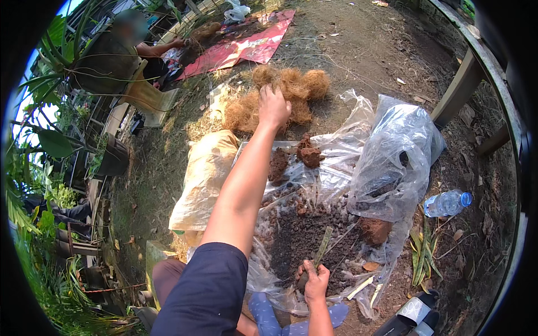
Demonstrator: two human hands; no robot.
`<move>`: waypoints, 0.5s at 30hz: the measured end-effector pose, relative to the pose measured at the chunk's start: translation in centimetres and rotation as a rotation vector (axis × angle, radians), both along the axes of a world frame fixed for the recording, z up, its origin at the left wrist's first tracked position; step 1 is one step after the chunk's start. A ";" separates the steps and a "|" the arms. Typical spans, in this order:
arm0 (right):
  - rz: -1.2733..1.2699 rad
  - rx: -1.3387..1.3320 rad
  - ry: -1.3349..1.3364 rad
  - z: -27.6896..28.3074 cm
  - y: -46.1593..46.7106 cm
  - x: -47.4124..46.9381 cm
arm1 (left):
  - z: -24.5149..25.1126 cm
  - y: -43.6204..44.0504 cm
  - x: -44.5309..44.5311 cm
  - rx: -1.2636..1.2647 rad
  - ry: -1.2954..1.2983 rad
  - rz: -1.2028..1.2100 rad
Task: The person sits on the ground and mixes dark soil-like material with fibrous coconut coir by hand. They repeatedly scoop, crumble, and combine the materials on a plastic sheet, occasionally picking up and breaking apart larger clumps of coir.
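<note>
My left hand (274,107) reaches far forward and rests on a pile of brown coconut fibre balls (296,84); its fingertips are among the fibres, and whether they grip any is hidden. Near my feet, my right hand (315,280) holds a green plant cutting (323,247) upright, its lower end in a dark clump of soil at the fingers. Under and ahead of that hand, dark loose soil (294,235) is spread on a clear plastic sheet (336,168). Reddish soil lumps (310,156) lie at the sheet's far side.
A woven sack (206,180) lies left of the sheet. On the right are a clear plastic bag (395,155), a water bottle (447,203), cut leaves (423,256) and sandals (414,313). A seated person (113,63) works beside a red sheet (239,48) at the upper left.
</note>
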State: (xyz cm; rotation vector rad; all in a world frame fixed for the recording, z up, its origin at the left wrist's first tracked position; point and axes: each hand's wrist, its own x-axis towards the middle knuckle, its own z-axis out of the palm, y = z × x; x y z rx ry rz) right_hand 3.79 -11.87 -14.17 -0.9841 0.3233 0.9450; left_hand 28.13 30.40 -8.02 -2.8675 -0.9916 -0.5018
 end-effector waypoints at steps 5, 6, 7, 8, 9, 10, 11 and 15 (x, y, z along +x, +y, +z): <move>-0.085 -0.005 0.026 -1.1 0.1 0.9 | -0.9 -1.5 3.1 0.351 0.109 -0.323; -0.073 -0.006 0.037 -1.5 -0.1 0.9 | -0.7 -1.4 3.9 0.334 0.071 -0.259; -0.078 -0.001 0.053 -1.7 -0.2 1.0 | -0.6 -1.4 5.1 0.311 0.028 -0.204; -0.085 0.003 0.068 -1.8 -0.2 1.1 | 0.0 -0.6 5.9 0.053 0.007 -0.017; -0.092 0.011 0.083 -1.9 0.0 1.2 | 0.2 1.1 6.1 -0.145 -0.145 0.174; -0.071 0.010 0.086 -1.2 0.1 1.3 | -0.2 3.9 5.5 -0.249 -0.312 0.323; -0.067 0.012 0.093 -1.2 0.1 1.5 | -0.6 6.0 5.1 -0.277 -0.293 0.413; -0.022 0.021 0.075 -2.4 0.1 1.0 | -3.3 11.0 4.2 -0.450 0.049 0.317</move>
